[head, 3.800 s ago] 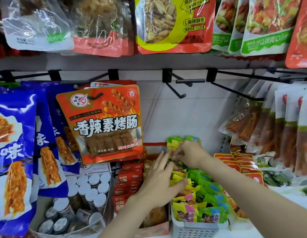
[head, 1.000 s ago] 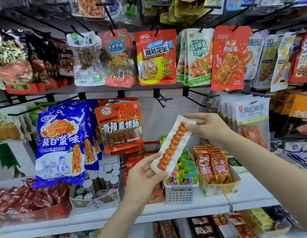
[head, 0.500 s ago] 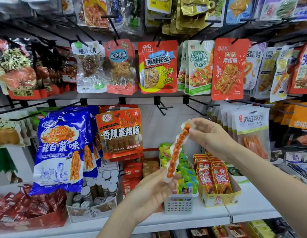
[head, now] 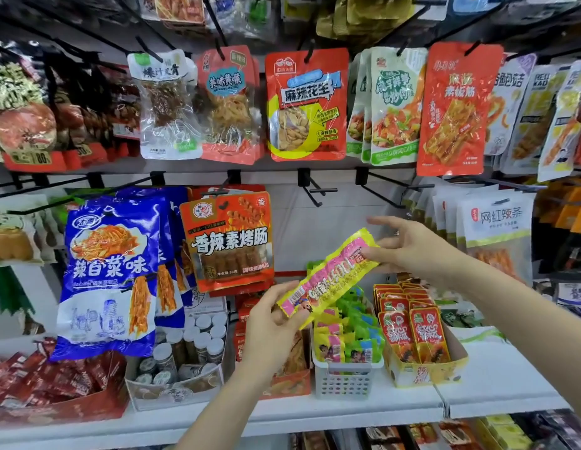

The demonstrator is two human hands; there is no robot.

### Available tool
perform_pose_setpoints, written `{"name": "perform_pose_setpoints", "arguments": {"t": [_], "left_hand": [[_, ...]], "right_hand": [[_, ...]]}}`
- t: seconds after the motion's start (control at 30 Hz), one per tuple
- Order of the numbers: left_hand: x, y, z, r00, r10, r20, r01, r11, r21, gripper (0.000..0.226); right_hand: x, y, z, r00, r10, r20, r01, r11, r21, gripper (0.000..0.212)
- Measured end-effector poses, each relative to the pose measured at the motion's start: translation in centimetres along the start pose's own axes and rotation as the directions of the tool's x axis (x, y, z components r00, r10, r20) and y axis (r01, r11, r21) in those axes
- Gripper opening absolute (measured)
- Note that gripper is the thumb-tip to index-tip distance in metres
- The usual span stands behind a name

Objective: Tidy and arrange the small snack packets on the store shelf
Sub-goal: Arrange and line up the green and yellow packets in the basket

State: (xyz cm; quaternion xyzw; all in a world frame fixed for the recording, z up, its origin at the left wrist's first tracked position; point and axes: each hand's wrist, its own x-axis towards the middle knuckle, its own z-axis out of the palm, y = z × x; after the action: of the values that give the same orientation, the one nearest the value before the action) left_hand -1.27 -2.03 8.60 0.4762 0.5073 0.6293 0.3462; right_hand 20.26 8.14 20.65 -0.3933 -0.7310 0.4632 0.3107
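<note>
The long yellow-and-pink snack packet was held slantwise in the air above the white basket near the shelf's front edge. Left hand pinched its lower end, right hand its upper. It appeared light, limp and slick; the sealed ends seemed the safest hold.

Left hand and right hand raised, fingers pinching.

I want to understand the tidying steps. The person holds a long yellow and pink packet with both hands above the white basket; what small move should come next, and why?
Probably lower the long packet into the white basket below it. The left hand grips its lower end, the right hand pinches its upper end, and the basket holds small packets in the same yellow, pink and green.
</note>
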Motion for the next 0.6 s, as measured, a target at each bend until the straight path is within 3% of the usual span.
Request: {"name": "perform_pose_setpoints", "arguments": {"t": [0.07,0.17,0.23,0.33,0.43,0.5,0.6], "left_hand": [[1.9,-0.7,-0.4,1.0,0.016,-0.014,-0.015,0.999,0.049,0.051],[5.1,-2.3,-0.9,0.999,0.002,-0.042,0.009,0.967,0.256,0.054],[6.8,-3.9,-0.9,0.999,-0.028,-0.025,0.037,0.87,0.492,0.044],[8.7,-6.0,-0.1,0.997,0.012,0.079,-0.061,0.755,0.652,0.036],[10.2,-7.3,1.8,0.967,0.018,0.255,-0.197,0.69,0.697,0.05],[11.5,-8.0,3.1,0.935,-0.01,0.354,-0.271,0.622,0.735,0.06],[13.4,-9.2,4.5,0.924,-0.074,0.375,-0.286,0.519,0.806,0.069]], "right_hand": [[0.8,0.7,-0.6,1.0,-0.007,-0.008,0.006,0.99,-0.142,0.029],[2.2,2.3,-0.7,0.936,-0.154,-0.316,0.109,0.982,-0.154,0.014],[3.3,3.8,-0.6,0.863,-0.288,-0.414,0.188,0.945,-0.266,0.014],[4.9,5.9,-0.4,0.814,-0.434,-0.387,0.204,0.836,-0.51,0.009],[6.1,7.0,-0.4,0.774,-0.537,-0.336,0.179,0.694,-0.697,0.003],[6.7,7.4,-0.3,0.773,-0.549,-0.318,0.161,0.654,-0.739,0.002],[7.6,8.0,-0.2,0.786,-0.533,-0.313,0.145,0.651,-0.745,0.009]]}}
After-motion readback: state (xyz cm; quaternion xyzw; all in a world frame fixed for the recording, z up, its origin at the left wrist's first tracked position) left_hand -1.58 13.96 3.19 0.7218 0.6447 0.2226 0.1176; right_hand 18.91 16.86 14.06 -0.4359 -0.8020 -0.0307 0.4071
